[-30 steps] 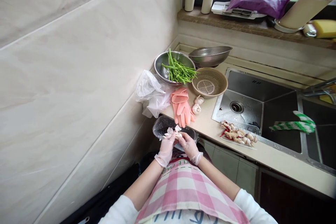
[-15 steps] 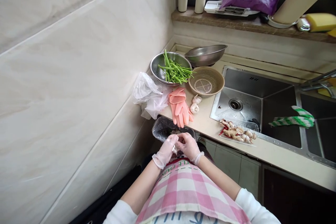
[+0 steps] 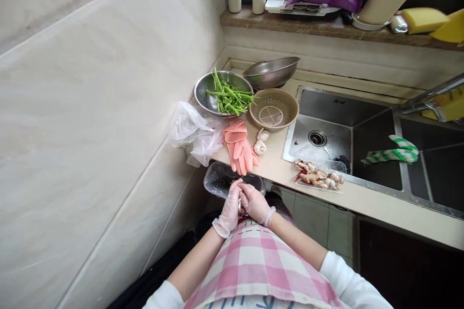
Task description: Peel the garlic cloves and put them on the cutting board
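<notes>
My left hand (image 3: 229, 210) and my right hand (image 3: 255, 203) wear thin clear gloves and are pressed together just above a bin lined with a clear bag (image 3: 219, 181), below the counter edge. Their fingers are pinched round something small that I cannot make out. Two garlic bulbs (image 3: 260, 142) lie on the counter beside a pair of pink rubber gloves (image 3: 238, 145). A small clear tray of peeled garlic cloves, ginger and red chilli (image 3: 317, 176) sits at the sink's edge.
A steel bowl with green stems (image 3: 217, 91), a second steel bowl (image 3: 271, 71) and a tan plastic strainer (image 3: 273, 108) stand at the back. A crumpled plastic bag (image 3: 192, 133) lies by the wall. The sink (image 3: 337, 128) holds a green striped cloth (image 3: 393, 153).
Papery skin that showed at my fingertips a second ago is no longer seen. My hands have closed together over the bin, and the view has shifted so everything sits further left.
</notes>
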### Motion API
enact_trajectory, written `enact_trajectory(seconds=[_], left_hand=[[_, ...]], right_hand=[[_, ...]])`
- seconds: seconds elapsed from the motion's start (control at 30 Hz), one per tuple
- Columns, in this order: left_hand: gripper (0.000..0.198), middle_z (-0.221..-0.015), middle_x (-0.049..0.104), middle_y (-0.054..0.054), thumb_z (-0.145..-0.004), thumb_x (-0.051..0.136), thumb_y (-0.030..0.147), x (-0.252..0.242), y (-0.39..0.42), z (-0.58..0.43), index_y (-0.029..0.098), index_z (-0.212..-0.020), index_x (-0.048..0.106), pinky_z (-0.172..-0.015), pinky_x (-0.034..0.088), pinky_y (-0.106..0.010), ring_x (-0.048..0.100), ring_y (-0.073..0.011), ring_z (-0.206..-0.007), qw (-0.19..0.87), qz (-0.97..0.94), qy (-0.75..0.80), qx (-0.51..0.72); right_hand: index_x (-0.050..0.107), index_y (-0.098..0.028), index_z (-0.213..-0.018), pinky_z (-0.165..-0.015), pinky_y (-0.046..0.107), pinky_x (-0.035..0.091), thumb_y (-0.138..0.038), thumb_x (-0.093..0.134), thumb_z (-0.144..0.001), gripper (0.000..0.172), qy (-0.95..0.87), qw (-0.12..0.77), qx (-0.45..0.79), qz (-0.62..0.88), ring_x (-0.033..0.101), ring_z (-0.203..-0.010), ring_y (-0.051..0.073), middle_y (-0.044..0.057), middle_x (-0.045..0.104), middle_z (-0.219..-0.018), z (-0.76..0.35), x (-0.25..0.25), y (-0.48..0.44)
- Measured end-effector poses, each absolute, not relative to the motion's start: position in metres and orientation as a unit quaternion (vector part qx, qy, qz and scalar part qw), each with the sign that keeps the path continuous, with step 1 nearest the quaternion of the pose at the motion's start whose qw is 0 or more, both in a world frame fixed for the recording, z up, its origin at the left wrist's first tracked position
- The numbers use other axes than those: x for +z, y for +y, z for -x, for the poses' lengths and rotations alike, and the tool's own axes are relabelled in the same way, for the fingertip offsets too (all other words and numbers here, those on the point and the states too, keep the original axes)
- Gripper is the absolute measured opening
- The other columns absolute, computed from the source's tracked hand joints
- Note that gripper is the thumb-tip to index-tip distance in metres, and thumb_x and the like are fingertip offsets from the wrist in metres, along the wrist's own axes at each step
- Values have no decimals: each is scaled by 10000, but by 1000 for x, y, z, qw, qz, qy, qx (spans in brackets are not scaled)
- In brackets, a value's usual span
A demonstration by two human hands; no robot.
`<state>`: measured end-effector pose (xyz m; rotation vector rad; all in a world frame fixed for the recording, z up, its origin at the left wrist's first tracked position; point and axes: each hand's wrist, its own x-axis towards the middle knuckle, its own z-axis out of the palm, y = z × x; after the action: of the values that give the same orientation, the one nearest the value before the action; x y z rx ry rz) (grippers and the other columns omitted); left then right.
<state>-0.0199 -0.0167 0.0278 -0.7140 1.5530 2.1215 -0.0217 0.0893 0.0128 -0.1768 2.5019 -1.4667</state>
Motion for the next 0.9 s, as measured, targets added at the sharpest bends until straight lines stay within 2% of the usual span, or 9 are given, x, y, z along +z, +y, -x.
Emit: enact_trajectory(seconds=[0.13,0.3,0.47,0.63,0.9], left_hand=[[407,-1082,655,-82,-848,543,442,30,12,30,204,-1177,564,-863,490,-300,606,-220,-1031,176,211,588,761],[298,-959,678,-80,-827,596,374,38,81,49,188,-1057,635,-876,473,-300,616,-215,-952,218,145,584,768],[224,-1074,647,-88,-868,539,324,34,162,54,186,-1018,632,-998,410,-303,585,-200,-1043,222,49,568,791],[204,-1080,641,-82,-891,503,311,19,214,50,200,-1010,627,-1027,389,-337,577,-206,-1058,252,38,593,764],[139,-1000,668,-71,-834,592,291,15,247,54,214,-923,664,-1021,378,-337,579,-220,-1035,258,82,591,760]], right_hand=[[557,-191,-1197,-870,335,486,-185,407,-896,336,870,55,-488,39,587,-970,201,104,611,-1113,20,17,110],[554,-182,-1170,-844,389,483,-224,376,-910,318,885,-33,-459,-61,580,-877,219,111,609,-1025,19,32,170],[589,-169,-1072,-929,432,447,-251,379,-912,276,870,-115,-464,-120,565,-989,240,129,612,-1027,16,43,238],[589,-171,-1008,-871,421,471,-288,373,-918,261,856,-123,-475,-162,586,-912,229,118,647,-949,14,35,280],[572,-185,-957,-811,393,471,-309,362,-905,249,842,-133,-486,-194,577,-831,212,98,633,-903,18,16,316]])
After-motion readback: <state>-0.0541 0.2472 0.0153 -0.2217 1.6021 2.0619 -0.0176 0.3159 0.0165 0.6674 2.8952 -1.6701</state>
